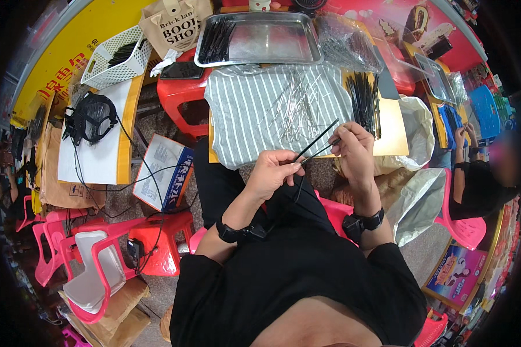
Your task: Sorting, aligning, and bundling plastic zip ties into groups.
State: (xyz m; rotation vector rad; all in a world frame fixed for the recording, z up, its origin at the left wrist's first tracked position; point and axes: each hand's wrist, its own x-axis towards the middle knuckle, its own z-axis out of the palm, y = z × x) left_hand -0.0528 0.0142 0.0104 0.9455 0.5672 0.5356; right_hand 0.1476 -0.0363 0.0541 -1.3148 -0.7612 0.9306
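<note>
My left hand [274, 172] is closed in a pinch around thin black strips [315, 141], which cross in front of my lap. One strip slants up and away to the right. Another runs across to my right hand [355, 149], whose fingertips are pinched together at its end. Just beyond both hands, a loose heap of thin silvery wires [298, 107] lies on a grey cloth with white stripes [240, 124]. To the right of the cloth is a bunch of similar black strips [363, 104] on a yellow-edged board [392, 130].
A metal tray [272, 37] with black strips stands at the back, beside a clear plastic bag [350, 46]. White basket [111, 72], phone [182, 70] on a red stool [182, 101] and black headgear [94, 118] are to the left. Another person [480, 185] works at right.
</note>
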